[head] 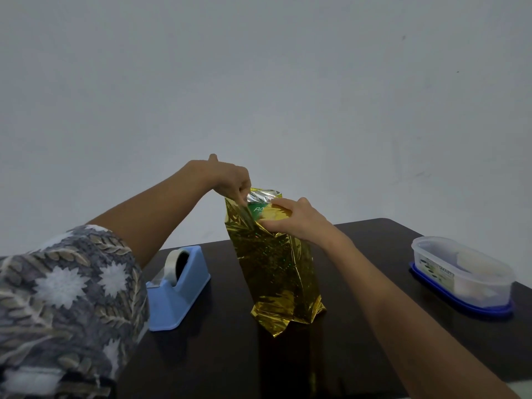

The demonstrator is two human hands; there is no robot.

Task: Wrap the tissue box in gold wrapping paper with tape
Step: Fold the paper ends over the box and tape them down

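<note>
Tissue box: standing on end near the middle of the table, almost wholly sheathed in gold. Only a green patch with pale lettering is showing at the open top end.
Gold wrapping paper: wrapping round the tissue box as a crinkled upright tube. Its lower end is flaring loosely on the table, and its top end is gaping open with the silver inner side showing at the back.
Left hand: the left hand is reaching in from the left and pinching the top left edge of the gold wrapping paper between thumb and fingers, above the box.
Right hand: the right hand is gripping the top right corner of the package, fingers curling over the paper's upper edge and thumb lying along the front face.
Table: dark and glossy, carrying everything and reflecting a streak of gold below the package.
Tape dispenser: light blue, sitting on the table to the left of the package and apart from it, its near left end hiding behind the sleeve.
Tape: a clear roll sitting in the dispenser, a strip running forward to the cutter.
Container: a clear oval tub resting on a blue lid near the table's right edge, well apart from the package; its contents are looking too blurred to name.
Sleeve: grey with a leaf and flower print, covering the left upper arm at lower left.
Wall: plain and pale, filling the upper half behind the table.
</note>
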